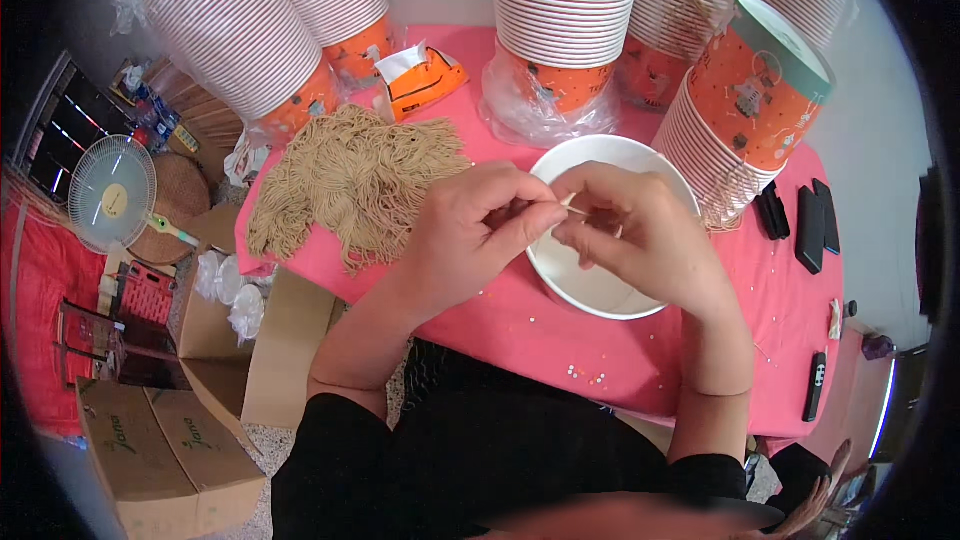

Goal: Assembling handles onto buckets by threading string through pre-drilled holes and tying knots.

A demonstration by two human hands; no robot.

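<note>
My left hand point(485, 225) and my right hand point(645, 230) meet over a white paper bucket point(600, 302). Between their pinched fingertips shows a short bit of pale thin cord point(573, 207); most of it is hidden by the fingers. Both hands are closed on it, thumb against forefinger. The bucket stands upright on the pink-covered table point(480, 335), its mouth partly covered by my right hand. Left of my left hand lies a heap of tan cords point(360, 175), loosely tangled and hanging over the table's left side.
Tall stacks of paper buckets point(565, 0) line the back, some in clear plastic. One orange-and-green bucket point(765, 80) sits upside down on the right stack. Nearby are an orange tissue pack point(425, 85), dark flat cases point(810, 230), small scattered beads point(587, 376) and an opened carton point(290, 350).
</note>
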